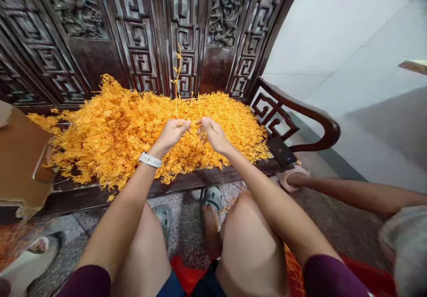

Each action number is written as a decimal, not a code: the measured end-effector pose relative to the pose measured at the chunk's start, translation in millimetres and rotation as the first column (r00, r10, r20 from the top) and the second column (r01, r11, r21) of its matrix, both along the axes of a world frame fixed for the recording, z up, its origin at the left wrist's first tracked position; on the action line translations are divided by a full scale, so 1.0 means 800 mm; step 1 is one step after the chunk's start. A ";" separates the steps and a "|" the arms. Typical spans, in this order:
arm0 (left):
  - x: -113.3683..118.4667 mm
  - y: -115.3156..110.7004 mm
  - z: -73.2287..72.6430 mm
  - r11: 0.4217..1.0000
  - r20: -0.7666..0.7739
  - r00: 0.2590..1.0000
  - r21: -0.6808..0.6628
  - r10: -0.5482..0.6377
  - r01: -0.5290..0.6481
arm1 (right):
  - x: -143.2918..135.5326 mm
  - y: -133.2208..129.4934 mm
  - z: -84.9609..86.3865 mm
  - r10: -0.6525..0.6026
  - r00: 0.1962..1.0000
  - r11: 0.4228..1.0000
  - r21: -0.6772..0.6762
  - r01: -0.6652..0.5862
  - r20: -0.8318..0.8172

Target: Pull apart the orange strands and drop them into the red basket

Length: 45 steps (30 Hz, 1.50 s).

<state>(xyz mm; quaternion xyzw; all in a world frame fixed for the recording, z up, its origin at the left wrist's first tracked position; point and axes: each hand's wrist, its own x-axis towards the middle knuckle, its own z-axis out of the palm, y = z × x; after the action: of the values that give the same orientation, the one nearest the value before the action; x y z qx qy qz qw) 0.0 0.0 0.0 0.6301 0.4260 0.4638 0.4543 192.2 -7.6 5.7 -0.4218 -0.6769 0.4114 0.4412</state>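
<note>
My left hand [172, 132], with a white watch [150, 159] on its wrist, is closed in a pinch. From it rises a thin orange artificial plant stem [176, 81] with a few small side shoots. Just to its right is my right hand [213, 133], its fingers loosely bent and apart, and I see nothing held in them. A small gap separates the two hands. Both are over a large heap of orange artificial foliage pieces [113, 132] spread along a dark wooden bench [200, 180].
Behind the heap stands the carved bench back [216, 65], with a curved armrest [310, 125] at right. A dark phone-like object [281, 150] lies by the armrest. A torn cardboard box [23, 154] is at left. Other people's legs [350, 192] show on both sides.
</note>
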 end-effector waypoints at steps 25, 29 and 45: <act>0.025 -0.005 -0.011 0.983 -0.092 0.982 0.090 0.167 -0.159 | 0.018 0.023 0.013 -0.183 0.968 0.951 -0.218 0.219 0.174; 0.023 -0.005 -0.013 0.982 -0.213 0.964 0.126 0.163 -0.138 | 0.020 0.024 -0.008 -0.068 0.988 0.959 -0.265 0.104 0.139; 0.026 -0.005 -0.012 0.994 -0.062 0.998 -0.109 -0.007 0.000 | 0.000 0.019 -0.008 0.101 0.992 0.994 0.027 -0.104 0.081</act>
<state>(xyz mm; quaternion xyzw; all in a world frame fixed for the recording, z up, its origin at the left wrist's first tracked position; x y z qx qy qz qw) 20.9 -3.6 -9.9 0.6192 0.4634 0.4192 0.4755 192.1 7.6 -0.6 -0.3956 -0.7210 0.4058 0.3988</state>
